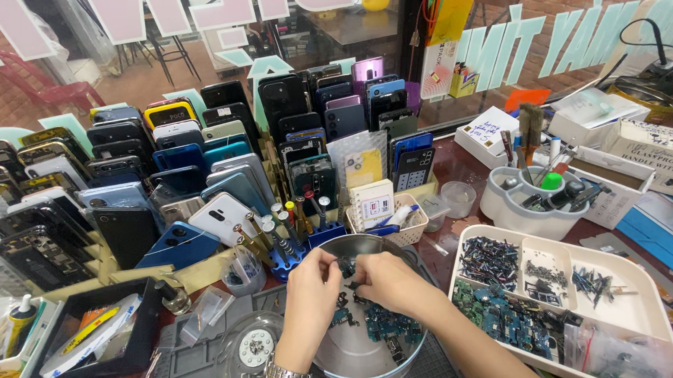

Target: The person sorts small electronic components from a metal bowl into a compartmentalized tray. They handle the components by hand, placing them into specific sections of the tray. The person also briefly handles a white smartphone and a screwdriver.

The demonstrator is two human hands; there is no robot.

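Where fingers [338,269] meet—small part [347,266] half-hidden.

- Metal bowl [398,248]: plain silver-grey; the small circuit boards [390,325] in it are seen as blue and black.
- Wristwatch band [287,377]: silver, linked.
- White divided tray [657,289], at the right edge of the worktable: blue-green boards in the near compartment, dark grey and silver parts in the far ones.
- Work mat [185,343]: dark grey, gridded.
- Screwdriver stand [287,261]: blue, with brass-coloured, red and yellow handles.
- Phone backs [182,243] racked along the far left: mostly black, deep blue, white, teal; one is edged in yellow.
- Round organiser [501,198]: pale grey; a green cap is noted inside.
- Glue bottle [20,323], near left corner: yellow, black-capped.
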